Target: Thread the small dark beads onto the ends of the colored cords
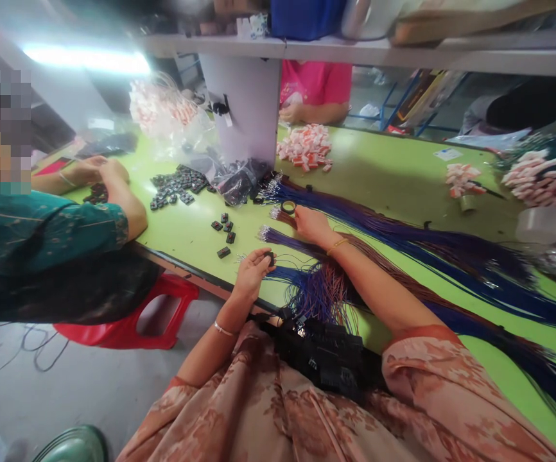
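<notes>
My left hand is closed in a pinch on a small black connector housing, over the near edge of the green table. My right hand reaches down at the tip end of a bundle of brown wires. Its fingers are curled, and whatever lies between them is hidden. Touching or just beyond those fingers lies a roll of tape. Purple wires with bare metal terminals lie between my hands. Several loose black housings sit left of them.
Long blue wires run across the green table to the right. A pile of black housings and a plastic bag lie further back. Finished-looking black connectors rest at my lap. A co-worker's arm is at left, near a red stool.
</notes>
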Demonstrator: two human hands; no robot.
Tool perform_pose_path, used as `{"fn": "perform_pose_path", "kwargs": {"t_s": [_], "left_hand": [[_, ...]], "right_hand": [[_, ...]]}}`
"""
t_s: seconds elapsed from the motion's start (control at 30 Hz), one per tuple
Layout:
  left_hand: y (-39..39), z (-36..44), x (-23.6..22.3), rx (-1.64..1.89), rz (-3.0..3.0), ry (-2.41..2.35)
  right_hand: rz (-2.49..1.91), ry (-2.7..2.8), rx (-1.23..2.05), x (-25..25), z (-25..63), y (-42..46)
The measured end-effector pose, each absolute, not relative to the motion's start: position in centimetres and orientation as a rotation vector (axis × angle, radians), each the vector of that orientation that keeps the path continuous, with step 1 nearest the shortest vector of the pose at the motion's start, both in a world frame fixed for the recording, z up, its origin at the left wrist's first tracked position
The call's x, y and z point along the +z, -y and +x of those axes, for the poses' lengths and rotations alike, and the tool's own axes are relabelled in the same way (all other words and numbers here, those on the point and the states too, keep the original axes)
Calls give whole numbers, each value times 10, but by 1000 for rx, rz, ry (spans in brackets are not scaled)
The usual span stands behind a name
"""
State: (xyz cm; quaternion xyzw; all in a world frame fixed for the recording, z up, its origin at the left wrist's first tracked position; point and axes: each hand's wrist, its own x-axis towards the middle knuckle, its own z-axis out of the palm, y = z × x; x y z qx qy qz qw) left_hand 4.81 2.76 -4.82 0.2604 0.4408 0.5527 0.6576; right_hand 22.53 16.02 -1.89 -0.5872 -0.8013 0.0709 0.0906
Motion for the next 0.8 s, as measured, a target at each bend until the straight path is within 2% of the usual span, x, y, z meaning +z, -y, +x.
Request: {"fn": "perform_pose_path", "kwargs": {"t_s": [0.1, 0.37, 0.53, 0.8], "left_hand": [[-28, 48, -48, 1250, 589, -991], [-28, 47, -51, 1271, 566, -973], [-28, 47, -51, 1297, 533, -932], [-28, 47, -51, 1302, 524, -898]], "right_hand": [[-1548, 2330, 293, -15, 221, -157], [-1030, 2142, 759, 3, 189, -130], [-1037, 2145, 892, -2, 195, -102], [-1195, 2195, 910, -18, 205, -79]]}}
